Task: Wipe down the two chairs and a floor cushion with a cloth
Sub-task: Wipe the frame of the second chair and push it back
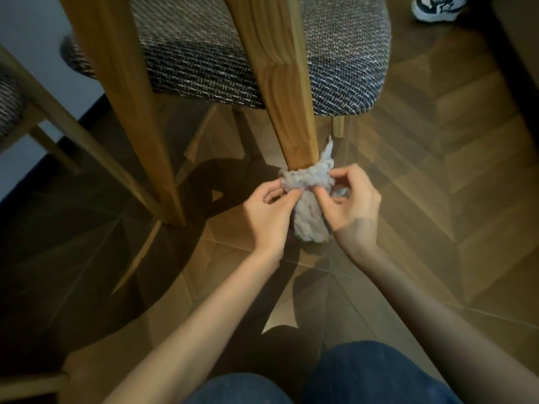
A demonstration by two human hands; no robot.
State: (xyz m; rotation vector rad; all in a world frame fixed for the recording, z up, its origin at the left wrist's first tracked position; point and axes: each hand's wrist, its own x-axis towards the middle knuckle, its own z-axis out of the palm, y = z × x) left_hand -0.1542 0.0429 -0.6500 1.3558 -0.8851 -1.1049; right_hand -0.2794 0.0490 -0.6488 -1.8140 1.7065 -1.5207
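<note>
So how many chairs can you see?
2. The middle chair stands right ahead, the cloth wrapped round its leg. The left chair pokes in at the left edge, mostly cut off. More may be hidden.

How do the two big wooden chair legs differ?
The right leg has the grey cloth wrapped round its foot, pinched by the left hand and right hand; the left leg is bare and untouched. The left leg's foot shows on the floor; the right leg's is hidden. Both are light wood.
</note>
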